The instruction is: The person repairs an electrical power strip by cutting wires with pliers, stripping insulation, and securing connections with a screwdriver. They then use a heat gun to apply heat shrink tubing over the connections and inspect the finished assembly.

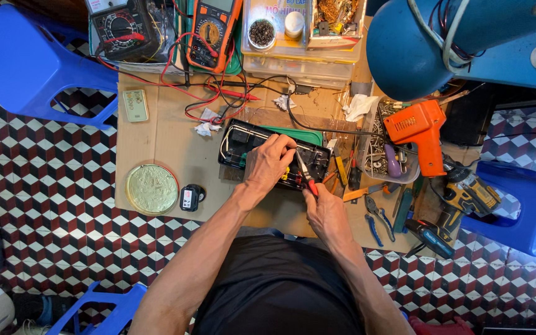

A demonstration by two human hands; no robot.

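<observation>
Over the open black device case [243,146], your left hand [268,162] pinches a wire; your right hand [325,211] grips red-handled pliers [306,177], which could slip and nick nearby wiring.

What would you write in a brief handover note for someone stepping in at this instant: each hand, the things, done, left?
Left hand: resting on the open black case, fingers pinching inside it.
Right hand: gripping red-handled pliers, tips down in the case.
Case lies on the cardboard sheet; orange multimeter behind it, more pliers to the right.
Done: case is open.
Left: wiring work inside; case not closed.
</observation>
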